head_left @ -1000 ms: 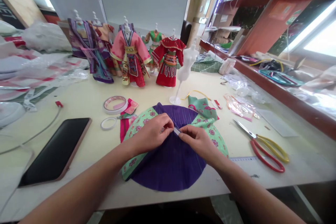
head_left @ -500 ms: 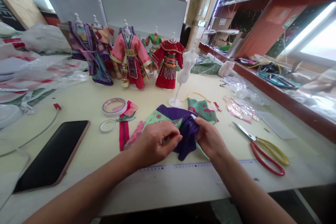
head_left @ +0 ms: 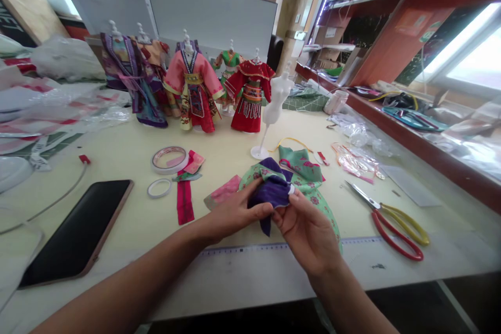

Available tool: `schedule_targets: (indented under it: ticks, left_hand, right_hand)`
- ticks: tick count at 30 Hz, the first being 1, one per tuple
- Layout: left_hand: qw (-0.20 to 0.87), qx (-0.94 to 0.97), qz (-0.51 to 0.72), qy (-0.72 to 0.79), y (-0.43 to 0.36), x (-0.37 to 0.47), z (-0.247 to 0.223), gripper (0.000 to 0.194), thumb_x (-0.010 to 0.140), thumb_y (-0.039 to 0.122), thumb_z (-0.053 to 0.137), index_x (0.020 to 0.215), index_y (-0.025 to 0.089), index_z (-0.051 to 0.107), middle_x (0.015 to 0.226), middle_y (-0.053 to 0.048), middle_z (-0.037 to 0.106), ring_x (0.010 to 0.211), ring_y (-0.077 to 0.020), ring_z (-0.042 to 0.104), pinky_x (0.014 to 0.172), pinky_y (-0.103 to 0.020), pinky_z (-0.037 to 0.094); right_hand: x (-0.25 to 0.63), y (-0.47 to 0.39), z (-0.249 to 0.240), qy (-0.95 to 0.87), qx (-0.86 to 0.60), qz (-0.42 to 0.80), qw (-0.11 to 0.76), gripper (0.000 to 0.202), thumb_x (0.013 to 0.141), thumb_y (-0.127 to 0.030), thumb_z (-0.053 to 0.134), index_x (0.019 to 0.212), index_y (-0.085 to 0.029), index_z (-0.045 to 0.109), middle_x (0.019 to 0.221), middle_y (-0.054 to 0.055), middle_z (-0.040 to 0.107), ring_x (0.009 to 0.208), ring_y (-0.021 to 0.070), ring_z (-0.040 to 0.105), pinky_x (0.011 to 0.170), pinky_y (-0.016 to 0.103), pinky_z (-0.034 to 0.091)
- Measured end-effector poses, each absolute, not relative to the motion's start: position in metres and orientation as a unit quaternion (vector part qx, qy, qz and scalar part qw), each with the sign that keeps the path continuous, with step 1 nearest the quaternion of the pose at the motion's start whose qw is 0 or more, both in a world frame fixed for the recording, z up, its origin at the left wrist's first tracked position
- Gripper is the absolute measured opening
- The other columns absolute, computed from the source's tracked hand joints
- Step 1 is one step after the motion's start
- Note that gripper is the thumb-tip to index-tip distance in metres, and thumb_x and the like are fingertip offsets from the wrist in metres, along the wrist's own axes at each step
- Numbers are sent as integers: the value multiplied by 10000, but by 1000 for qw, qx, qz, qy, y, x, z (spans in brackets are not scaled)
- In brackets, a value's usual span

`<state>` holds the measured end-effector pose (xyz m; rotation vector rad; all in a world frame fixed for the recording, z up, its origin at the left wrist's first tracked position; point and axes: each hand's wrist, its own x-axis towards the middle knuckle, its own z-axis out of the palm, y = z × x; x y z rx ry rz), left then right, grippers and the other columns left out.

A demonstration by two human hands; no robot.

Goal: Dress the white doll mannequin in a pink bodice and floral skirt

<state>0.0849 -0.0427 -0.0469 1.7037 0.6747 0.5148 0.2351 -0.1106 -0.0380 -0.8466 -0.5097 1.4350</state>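
Observation:
Between my hands is a piece of doll-sized fabric: purple cloth (head_left: pixel 271 194) joined to light green flowered cloth (head_left: pixel 321 203). My left hand (head_left: pixel 238 207) holds the purple part from the left, thumb in front and fingers tucked behind the folds. On the other side my right hand (head_left: pixel 309 224) pinches the edge of the purple cloth near a small white bit (head_left: pixel 291 192). A pink fabric scrap (head_left: pixel 224 193) lies just beyond my left hand. Behind the held cloth rests a darker green flowered piece (head_left: pixel 300 163) with pink trim.
Scissors (head_left: pixel 395 222) with red and yellow handles lie at right, a phone (head_left: pixel 78 232) at left. Tape rolls (head_left: pixel 169 169) and a magenta strip (head_left: pixel 185 202) sit left of centre. A bare white mannequin (head_left: pixel 274 99) and several dressed ones (head_left: pixel 193 83) stand behind. A ruler (head_left: pixel 230 250) runs along the front.
My left hand has gone from a raised, curled pose to gripping the purple cloth. The cloth is bunched up and turned, with its green part now spreading right behind my right hand.

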Motion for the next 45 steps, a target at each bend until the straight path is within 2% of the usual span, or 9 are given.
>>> schedule_targets:
  ticks: [6,11,14,16,19,26,31,35,45]
  left_hand:
    - [721,573,287,265,-40,92,-55,632,804,385,615,1353,210,355,1184,-116,602,1065,-228,586,888,-367,474]
    - [483,637,424,426,-48,93,-55,460,787,312,625,1195,171,466,1052,-96,602,968,-193,585,863,-364,474]
    - [340,736,478,337,-63,93,-53,191,816,274,580,988,191,574,906,-46,611,820,-152,569,768,-310,476]
    - [394,797,388,244,-71,96,-53,110,829,270,561,879,186,612,771,-17,602,700,-126,545,661,-266,462]
    - [551,758,265,229,-71,101,-58,219,840,346,553,970,175,597,705,4,567,614,-111,503,561,-240,425]
    - [756,547,285,220,-63,105,-58,347,849,363,572,1150,201,512,725,19,531,663,-110,509,621,-238,419]
    - [787,434,388,204,-65,105,-55,267,849,243,591,1107,216,527,1016,-41,604,953,-162,539,769,-268,419]
    - [781,400,433,206,-61,103,-55,279,832,165,603,1098,203,531,1090,-55,619,1037,-183,544,846,-294,412]
    - [771,368,463,237,-54,100,-51,330,721,60,675,1026,170,613,970,-27,676,964,-155,597,934,-293,401]
  right_hand:
    - [225,-118,-49,-225,-392,601,660,138,703,-240,702,764,-205,583,763,-28,584,646,107,543,601,224,487]
    - [234,-107,-41,-195,-400,549,708,118,708,-222,682,773,-211,584,819,-18,619,752,129,587,705,252,503]
    - [234,-97,-38,-148,-378,519,752,134,689,-180,689,741,-220,572,769,-49,609,726,106,587,734,236,494]
    - [231,-93,-40,-138,-363,533,752,158,683,-181,708,734,-225,566,749,-58,602,713,99,583,723,229,490]
    - [226,-93,-47,-161,-370,543,736,177,671,-194,743,731,-221,579,731,-58,598,686,89,569,662,202,478]
    - [212,-100,-61,-211,-391,536,718,133,722,-279,726,767,-233,610,576,-76,524,416,63,408,379,186,321]
    - [201,-100,-73,-230,-392,469,757,90,728,-236,726,785,-223,658,799,-37,610,745,100,541,655,201,436]
    - [197,-100,-81,-261,-405,441,757,47,774,-248,693,814,-236,671,852,-30,624,859,125,530,841,267,403]
    - [193,-102,-80,-270,-410,469,735,34,797,-259,677,812,-232,661,817,-26,601,812,130,508,785,267,398]
